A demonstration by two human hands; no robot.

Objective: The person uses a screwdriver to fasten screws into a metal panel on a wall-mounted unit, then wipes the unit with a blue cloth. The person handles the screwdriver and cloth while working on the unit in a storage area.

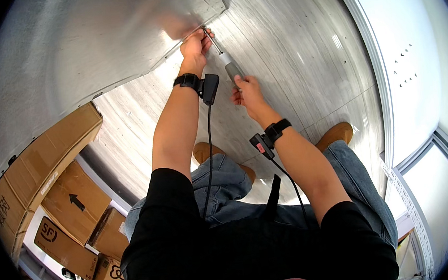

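My right hand [248, 96] is wrapped round the grey handle of a screwdriver [232, 67]. Its long metal shaft slants up and left to the edge of a large metal panel [98, 39]. At the shaft's tip, the fingers of my left hand [196, 44] are curled in and pressed together against that edge. What they pinch is too small and too covered to make out. A black strap with a small device sits on each wrist, and a cable runs back from each.
Cardboard boxes [71, 193] are stacked at the lower left beside the panel. Several small dark pieces like screws [402, 61] dot a white surface on the right. My shoes [335, 134] rest on the grey plank floor [301, 53], and a metal frame [444, 155] stands at the right.
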